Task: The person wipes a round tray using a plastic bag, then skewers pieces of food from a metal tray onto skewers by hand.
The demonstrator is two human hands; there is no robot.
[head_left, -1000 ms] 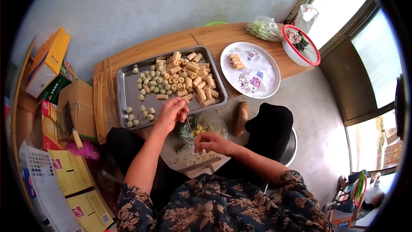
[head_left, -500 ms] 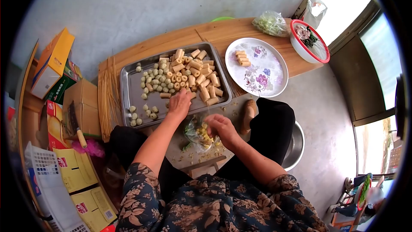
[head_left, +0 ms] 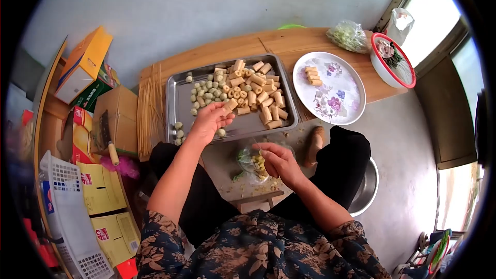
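Between the fingers of my left hand (head_left: 211, 121) is a short tan roll (head_left: 230, 105), held over the front edge of the metal tray (head_left: 232, 133). Hollow tan rolls (head_left: 268, 101) are heaped on the tray's right side, with greenish balls (head_left: 209, 90) to their left. My right hand (head_left: 279, 161) is closed in a pinch beyond the tray's front edge; a thin skewer shows faintly at its fingertips. Several rolls (head_left: 313, 76) lie in a row on the flowered plate (head_left: 345, 114). Thin sticks (head_left: 150, 116) lie left of the tray.
A red-rimmed bowl (head_left: 380, 64) and a bagged vegetable (head_left: 347, 36) stand at the back right. Below are a bag of scraps (head_left: 253, 161) and a metal basin (head_left: 368, 188). Boxes (head_left: 121, 116), a knife (head_left: 108, 137) and a white basket (head_left: 67, 212) are at left.
My left hand reached down to the rolls and has come up holding one. My right hand has moved slightly right. The whole view has shifted, with the tray and plate further right.
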